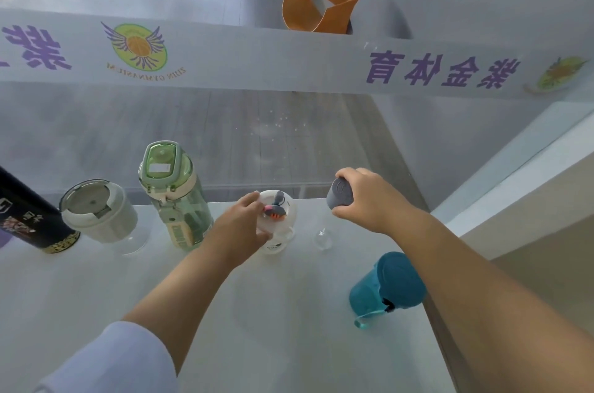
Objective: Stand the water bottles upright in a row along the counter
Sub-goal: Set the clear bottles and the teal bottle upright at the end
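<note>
Teal bottle: upright on the white counter, nearest to the person, at the counter's right edge, with a loop strap hanging from it.
Left hand: fingers wrapped round the white-lid bottle, on its left side.
White-lid bottle: upright, further back than the teal bottle and to its left. It is see-through, with a small orange and pink toy on its lid.
Right hand: closed tight on the grey-cap bottle, gripping its cap.
Grey-cap bottle: clear, upright, just right of the white-lid bottle, not touching it.
Green bottle: upright, left of the white-lid bottle.
Cream cup: upright, left of the green bottle.
Black bottle: leaning, furthest left from the teal bottle.
Glass wall: behind the counter, with purple writing.
</note>
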The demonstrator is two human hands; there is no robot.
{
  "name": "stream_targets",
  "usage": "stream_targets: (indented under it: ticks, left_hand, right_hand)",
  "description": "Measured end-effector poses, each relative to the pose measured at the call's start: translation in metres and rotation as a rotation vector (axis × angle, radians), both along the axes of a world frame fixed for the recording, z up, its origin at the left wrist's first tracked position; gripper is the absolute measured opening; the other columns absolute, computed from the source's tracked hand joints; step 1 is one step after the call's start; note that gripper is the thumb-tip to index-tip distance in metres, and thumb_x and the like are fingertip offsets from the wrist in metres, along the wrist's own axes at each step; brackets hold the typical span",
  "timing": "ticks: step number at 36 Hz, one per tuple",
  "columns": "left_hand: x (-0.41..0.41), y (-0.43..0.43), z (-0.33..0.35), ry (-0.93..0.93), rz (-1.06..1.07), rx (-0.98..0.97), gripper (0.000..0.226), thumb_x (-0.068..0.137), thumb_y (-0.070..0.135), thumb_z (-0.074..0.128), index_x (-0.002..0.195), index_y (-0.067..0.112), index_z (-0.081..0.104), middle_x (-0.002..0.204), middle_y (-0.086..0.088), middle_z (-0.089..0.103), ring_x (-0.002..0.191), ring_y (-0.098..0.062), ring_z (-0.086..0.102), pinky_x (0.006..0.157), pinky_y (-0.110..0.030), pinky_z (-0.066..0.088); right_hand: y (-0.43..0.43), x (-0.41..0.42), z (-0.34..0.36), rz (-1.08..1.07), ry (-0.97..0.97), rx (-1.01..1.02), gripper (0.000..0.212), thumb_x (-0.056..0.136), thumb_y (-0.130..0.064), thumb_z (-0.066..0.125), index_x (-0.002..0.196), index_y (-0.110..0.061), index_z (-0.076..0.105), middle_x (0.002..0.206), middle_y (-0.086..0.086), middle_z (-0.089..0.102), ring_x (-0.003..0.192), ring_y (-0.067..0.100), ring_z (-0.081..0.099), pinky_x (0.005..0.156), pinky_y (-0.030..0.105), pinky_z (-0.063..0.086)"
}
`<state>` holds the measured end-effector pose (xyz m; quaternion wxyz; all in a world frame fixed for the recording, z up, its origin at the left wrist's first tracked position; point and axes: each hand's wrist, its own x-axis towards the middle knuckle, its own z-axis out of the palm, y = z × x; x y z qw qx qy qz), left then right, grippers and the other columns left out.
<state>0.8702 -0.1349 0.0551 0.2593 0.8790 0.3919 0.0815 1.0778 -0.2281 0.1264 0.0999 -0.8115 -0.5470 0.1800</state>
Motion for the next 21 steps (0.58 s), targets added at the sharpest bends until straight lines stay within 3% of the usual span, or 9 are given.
stream_targets:
  ticks: [7, 15, 21]
  left_hand:
    - [0.003, 0.0, 0.003, -0.014, 0.026, -0.017, 0.052, 0.078, 0.021, 0.071, 0.126, 0.014, 0.054, 0.148, 0.0, 0.038, 0.123, -0.027, 0.049, 0.098, -0.034, 0.042]
    - [0.0, -0.002, 0.007, -0.015, 0.015, -0.034, 0.052, 0.079, 0.021, 0.071, 0.128, 0.018, 0.053, 0.146, 0.001, 0.04, 0.12, -0.027, 0.05, 0.097, -0.033, 0.041]
    - [-0.004, -0.005, 0.011, 0.005, 0.016, -0.049, 0.065, 0.08, 0.022, 0.071, 0.137, 0.018, 0.04, 0.145, -0.003, 0.038, 0.126, -0.026, 0.044, 0.098, -0.031, 0.038]
  right_hand:
    - [0.003, 0.004, 0.0, 0.017, -0.01, -0.025, 0.052, 0.077, -0.029, 0.065, 0.124, -0.016, 0.047, 0.111, 0.007, 0.052, 0.101, 0.026, 0.052, 0.085, 0.039, 0.049]
    - [0.003, 0.003, -0.002, 0.017, 0.007, -0.049, 0.057, 0.077, -0.028, 0.065, 0.129, -0.018, 0.043, 0.115, 0.007, 0.05, 0.103, 0.026, 0.05, 0.089, 0.044, 0.048]
    - [-0.001, 0.002, -0.001, 0.003, 0.027, -0.049, 0.074, 0.078, -0.033, 0.067, 0.141, -0.02, 0.03, 0.127, 0.006, 0.045, 0.113, 0.026, 0.047, 0.094, 0.045, 0.046]
